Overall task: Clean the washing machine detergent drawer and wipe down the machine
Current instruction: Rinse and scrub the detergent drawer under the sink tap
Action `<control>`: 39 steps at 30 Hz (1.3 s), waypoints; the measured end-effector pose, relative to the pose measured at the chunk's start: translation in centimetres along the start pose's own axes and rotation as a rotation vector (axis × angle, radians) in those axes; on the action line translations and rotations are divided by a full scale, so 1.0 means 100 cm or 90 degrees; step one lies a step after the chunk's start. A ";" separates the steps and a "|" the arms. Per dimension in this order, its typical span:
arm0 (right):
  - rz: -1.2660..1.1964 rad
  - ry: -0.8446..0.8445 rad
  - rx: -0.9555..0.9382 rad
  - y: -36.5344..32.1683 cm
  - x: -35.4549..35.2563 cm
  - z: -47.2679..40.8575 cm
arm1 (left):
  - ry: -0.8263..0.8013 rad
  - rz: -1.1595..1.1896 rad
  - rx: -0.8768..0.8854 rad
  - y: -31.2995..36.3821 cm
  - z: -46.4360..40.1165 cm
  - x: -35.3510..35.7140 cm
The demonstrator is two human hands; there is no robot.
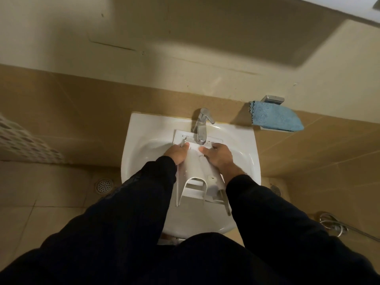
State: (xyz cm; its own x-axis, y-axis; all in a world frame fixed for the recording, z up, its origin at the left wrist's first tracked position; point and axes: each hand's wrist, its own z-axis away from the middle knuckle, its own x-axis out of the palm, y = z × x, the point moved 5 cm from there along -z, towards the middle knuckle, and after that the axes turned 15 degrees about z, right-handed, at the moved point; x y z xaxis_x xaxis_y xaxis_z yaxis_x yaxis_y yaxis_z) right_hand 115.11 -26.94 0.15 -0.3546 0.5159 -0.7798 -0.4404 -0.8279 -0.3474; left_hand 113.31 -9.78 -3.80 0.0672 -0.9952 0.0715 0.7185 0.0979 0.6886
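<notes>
The white plastic detergent drawer [198, 171] lies upside down over the white sink [144, 140], its front panel under the chrome tap [201, 128]. My left hand [177, 154] grips the drawer's left side. My right hand [219, 157] grips its right side, thumb on top near the tap. Both arms wear dark sleeves. A blue microfibre cloth [275, 118] lies on a small wall shelf to the right of the sink. I cannot tell whether water is running.
Beige tiles cover the wall and floor. A round floor drain [104, 185] sits left of the sink. A chrome hose [333, 224] lies on the floor at the right. A patterned surface [22, 140] shows at the left edge.
</notes>
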 end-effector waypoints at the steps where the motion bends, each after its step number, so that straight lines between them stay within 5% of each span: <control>1: -0.008 -0.018 0.007 0.003 -0.002 -0.004 | -0.010 -0.023 -0.013 -0.004 -0.012 0.002; 9: 0.087 0.015 -0.074 -0.022 -0.015 -0.014 | 0.015 -0.087 -0.042 0.011 0.016 -0.008; 16: -0.081 -0.032 -0.080 -0.015 0.004 -0.014 | 0.030 -0.061 -0.014 0.001 0.004 -0.033; 22: -0.175 0.037 -0.087 0.004 -0.012 -0.022 | 0.066 -0.074 0.041 0.028 0.019 -0.018; 30: -0.195 0.006 -0.116 -0.008 -0.002 -0.028 | 0.043 -0.158 0.047 0.035 0.017 -0.025; 39: -0.215 0.021 -0.091 0.008 -0.008 -0.034 | -0.047 -0.052 0.004 0.029 0.010 -0.010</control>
State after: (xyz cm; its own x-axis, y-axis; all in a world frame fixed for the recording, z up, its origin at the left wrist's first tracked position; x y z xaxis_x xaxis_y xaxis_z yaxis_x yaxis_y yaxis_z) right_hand 117.82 -28.77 -1.26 -0.1807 0.7596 -0.6248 -0.4071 -0.6360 -0.6556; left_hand 114.61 -8.54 -1.17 -0.0429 -0.9968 0.0672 0.7153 0.0163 0.6986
